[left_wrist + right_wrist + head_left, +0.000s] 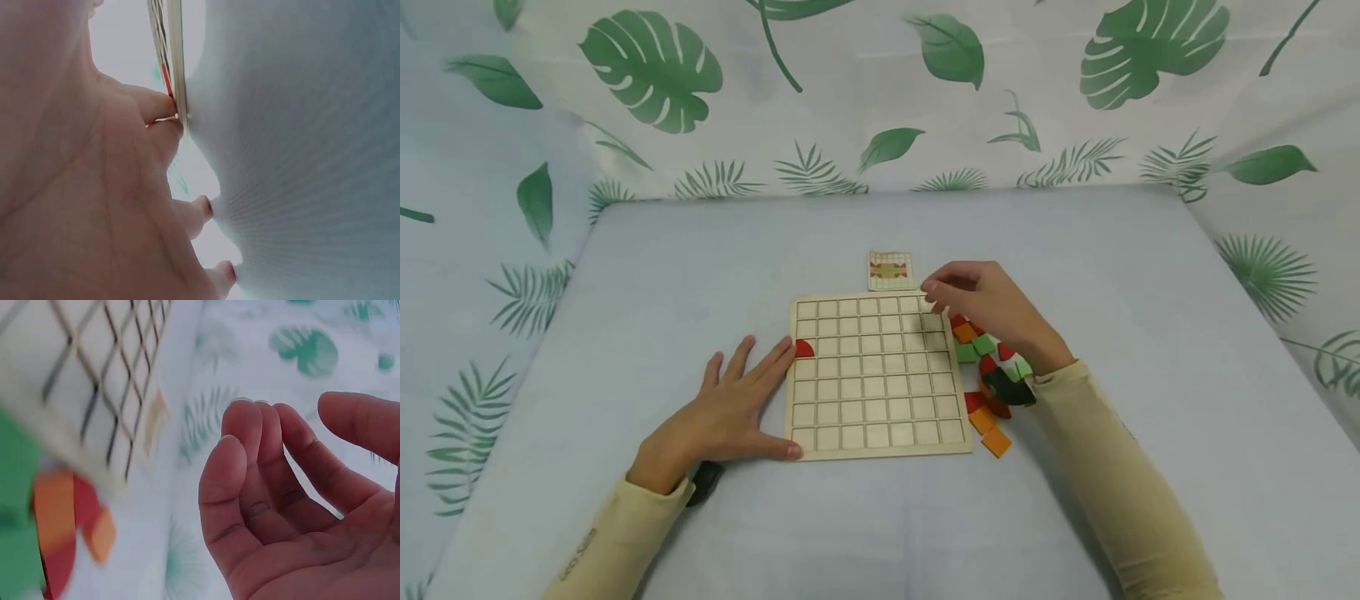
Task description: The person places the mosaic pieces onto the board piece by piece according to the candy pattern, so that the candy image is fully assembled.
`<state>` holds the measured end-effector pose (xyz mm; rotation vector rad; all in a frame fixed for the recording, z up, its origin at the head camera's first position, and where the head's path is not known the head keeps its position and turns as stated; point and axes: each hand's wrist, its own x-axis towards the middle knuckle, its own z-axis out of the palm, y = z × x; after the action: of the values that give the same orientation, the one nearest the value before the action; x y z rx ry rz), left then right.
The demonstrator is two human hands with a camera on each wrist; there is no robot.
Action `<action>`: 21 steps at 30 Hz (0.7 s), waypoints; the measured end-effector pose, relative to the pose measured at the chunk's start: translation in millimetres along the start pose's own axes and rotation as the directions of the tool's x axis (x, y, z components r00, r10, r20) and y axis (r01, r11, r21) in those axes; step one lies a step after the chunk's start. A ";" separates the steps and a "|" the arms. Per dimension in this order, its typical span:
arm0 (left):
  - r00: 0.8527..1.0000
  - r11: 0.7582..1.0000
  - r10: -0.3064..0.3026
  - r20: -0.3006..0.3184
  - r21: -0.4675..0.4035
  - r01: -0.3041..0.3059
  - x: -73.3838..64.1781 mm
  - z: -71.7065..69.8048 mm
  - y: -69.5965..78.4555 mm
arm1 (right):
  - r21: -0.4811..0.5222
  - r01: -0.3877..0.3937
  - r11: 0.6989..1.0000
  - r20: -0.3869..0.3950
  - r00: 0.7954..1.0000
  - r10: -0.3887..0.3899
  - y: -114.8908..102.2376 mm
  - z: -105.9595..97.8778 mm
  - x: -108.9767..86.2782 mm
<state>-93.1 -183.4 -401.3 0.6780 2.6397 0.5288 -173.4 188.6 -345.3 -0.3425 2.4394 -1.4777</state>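
A light wooden grid board (850, 389) lies flat on the table. My left hand (730, 417) is spread at its left side, thumb at the lower left corner and a fingertip against the left edge. A red quarter-circle piece (804, 348) sits in a cell of the leftmost column, beside that fingertip. Over the board's upper right corner hovers my right hand (981, 304), fingers loosely bent. The right wrist view shows the right fingers (234, 469) and thumb apart with nothing between them. In the left wrist view, the left fingers (159, 134) touch the board's edge (178, 62).
Just beyond the board's far edge lies a small pattern card (891, 271). Loose red, green and orange pieces (996, 442) are heaped along the board's right side, partly hidden by the right wrist and its black camera (1009, 387). Leaf-printed cloth (887, 100) stands behind the table.
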 end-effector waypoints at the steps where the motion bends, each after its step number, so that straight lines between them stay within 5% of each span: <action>1: 1.000 1.000 0.000 0.002 0.001 0.000 -0.2 -0.6 -0.2 | 0.000 -0.002 1.000 -0.023 1.000 0.002 1.9 -5.7 -0.6; 11: 1.000 1.000 -0.010 0.025 0.016 0.010 0.1 -5.7 1.7 | -0.045 -0.038 0.998 -0.182 0.983 0.029 24.4 -38.3 2.5; 21: 1.000 1.000 -0.009 0.015 -0.004 0.010 1.9 -2.2 1.0 | -0.192 -0.191 0.963 -0.051 0.981 0.185 42.2 -41.4 12.9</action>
<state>-95.2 -182.1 -399.4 0.6654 2.6263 0.5242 -202.4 237.6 -365.8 -0.1202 2.5694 -1.1773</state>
